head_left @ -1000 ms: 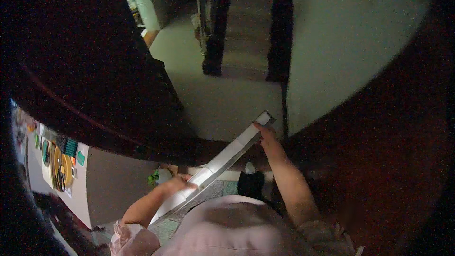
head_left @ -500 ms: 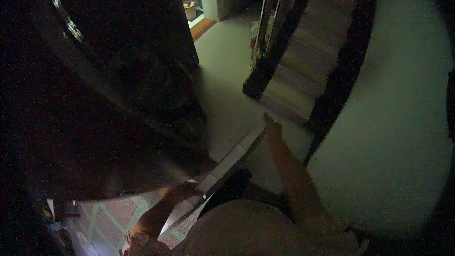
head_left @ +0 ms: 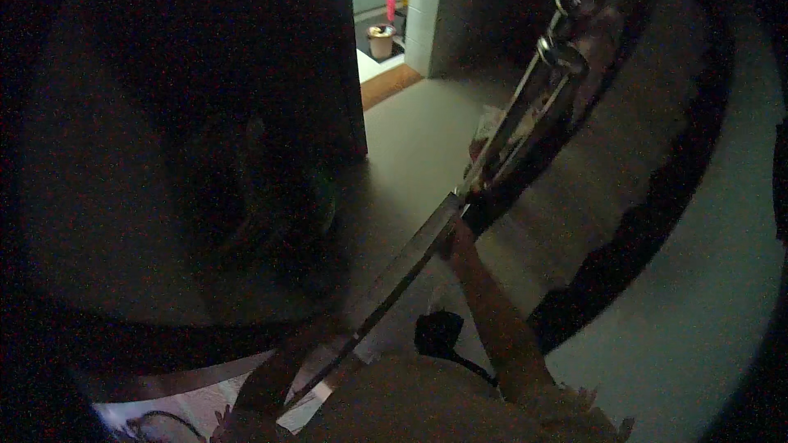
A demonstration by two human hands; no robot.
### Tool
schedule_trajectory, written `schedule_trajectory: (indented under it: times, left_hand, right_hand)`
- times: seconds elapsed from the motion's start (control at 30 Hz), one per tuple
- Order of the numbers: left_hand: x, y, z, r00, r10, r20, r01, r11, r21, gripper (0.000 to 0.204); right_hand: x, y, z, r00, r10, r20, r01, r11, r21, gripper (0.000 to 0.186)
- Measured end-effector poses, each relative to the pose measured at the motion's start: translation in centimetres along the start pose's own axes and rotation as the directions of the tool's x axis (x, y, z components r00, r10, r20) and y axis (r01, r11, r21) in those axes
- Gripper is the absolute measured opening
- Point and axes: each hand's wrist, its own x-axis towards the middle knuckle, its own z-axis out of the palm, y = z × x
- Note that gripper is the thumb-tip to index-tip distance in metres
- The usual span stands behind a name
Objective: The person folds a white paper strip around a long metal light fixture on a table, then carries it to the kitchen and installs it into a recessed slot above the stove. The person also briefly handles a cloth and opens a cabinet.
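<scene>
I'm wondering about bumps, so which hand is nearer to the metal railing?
Right. The right hand is at the far end of the long flat piece, just below the metal railing in view; the left hand is farther, down and left, in shadow.

Both hands [head_left: 456, 239] on a long narrow board [head_left: 404, 267] near a dim staircase [head_left: 607, 189]

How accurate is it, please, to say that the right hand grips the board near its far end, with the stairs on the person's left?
The side is wrong: the head view shows the stairs on the person's right. The right hand grips the board near its far end.
</scene>
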Motion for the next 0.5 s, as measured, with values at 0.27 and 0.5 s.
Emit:
schedule_trajectory:
  times: [0.27, 0.5]
  left_hand:
    - [23.9, 13.0, -14.9, 0.985, 0.014, -0.171, -0.054, 0.971, -0.231, 0.044]
    - [42.0, 26.2, -28.6, 0.977, 0.061, -0.206, -0.149, 0.885, -0.441, 0.042]
  right_hand:
    - [16.2, -1.9, 3.1, 0.746, 0.244, 0.619, -0.086, 0.958, -0.273, 0.054]
    - [38.2, -13.4, 5.9, 0.726, 0.003, 0.687, 0.604, 0.475, -0.64, 0.046]
